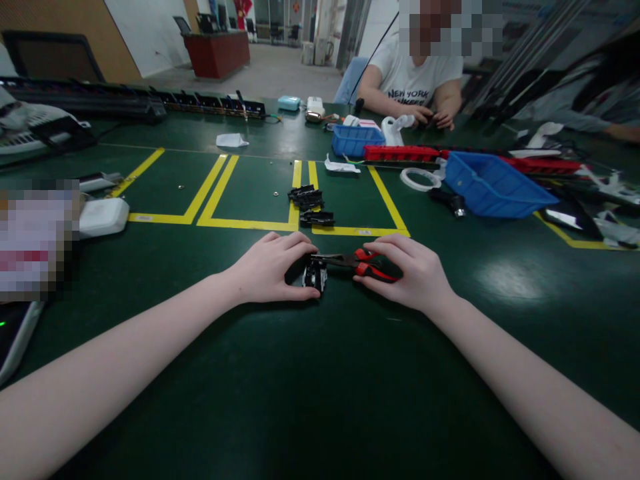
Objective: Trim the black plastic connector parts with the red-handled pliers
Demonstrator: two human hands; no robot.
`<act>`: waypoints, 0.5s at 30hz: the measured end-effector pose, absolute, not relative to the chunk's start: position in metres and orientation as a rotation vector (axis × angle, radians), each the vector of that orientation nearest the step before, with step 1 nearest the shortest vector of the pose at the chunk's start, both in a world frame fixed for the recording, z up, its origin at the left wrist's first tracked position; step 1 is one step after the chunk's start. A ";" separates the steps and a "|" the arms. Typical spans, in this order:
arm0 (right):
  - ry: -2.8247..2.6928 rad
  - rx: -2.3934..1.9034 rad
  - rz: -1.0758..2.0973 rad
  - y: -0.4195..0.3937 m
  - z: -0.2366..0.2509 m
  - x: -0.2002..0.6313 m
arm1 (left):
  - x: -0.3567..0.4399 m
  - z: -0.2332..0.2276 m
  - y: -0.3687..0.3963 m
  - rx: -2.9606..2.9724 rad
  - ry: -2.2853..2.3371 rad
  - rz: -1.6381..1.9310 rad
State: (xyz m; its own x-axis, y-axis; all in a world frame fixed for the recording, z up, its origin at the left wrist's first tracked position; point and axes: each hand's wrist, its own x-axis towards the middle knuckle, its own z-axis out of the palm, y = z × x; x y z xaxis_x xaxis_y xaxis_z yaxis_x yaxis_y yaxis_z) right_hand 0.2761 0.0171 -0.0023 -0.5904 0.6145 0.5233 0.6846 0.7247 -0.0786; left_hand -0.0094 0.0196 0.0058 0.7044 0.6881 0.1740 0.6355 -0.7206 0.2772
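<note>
A: What is the left hand [273,267] doing, just below the middle of the frame?

B: It is curled over a small black part [316,273] that rests on the green surface [320,400], thumb and fingers pinching it from both sides. Pressing it down like that seems meant to keep it from sliding while the tool works on it.

A: And the right hand [417,273]?

B: It is closed around the red handles of a pair of pliers [357,261], fingers wrapped over the top. The dark nose of the pliers points left and meets the black part, so the two hands face each other with the part between them. Whether the nose actually bites the part is too small to tell.

A: Both wrists lie low?

B: Yes, forearms along the surface, likely for steadiness.

A: What sits beyond them?

B: A small heap of similar black pieces [307,203], just above the hands, by the yellow tape lines [240,224], probably kept close for easy reach. Toward the upper right lies a tilted blue bin [493,187], with a smaller blue tray [354,140] farther back. At the top of the frame another person in a white shirt [417,77] works with their own hands at the far edge.
</note>
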 end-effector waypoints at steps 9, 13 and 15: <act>-2.372 -0.982 -0.160 0.017 -0.002 0.275 | -0.010 0.005 0.018 2.742 1.027 0.422; -2.380 -0.994 -0.180 0.017 -0.002 0.275 | -0.010 0.005 0.019 2.707 1.050 0.423; -2.383 -0.986 -0.205 0.017 -0.002 0.275 | -0.010 0.005 0.019 2.690 1.047 0.437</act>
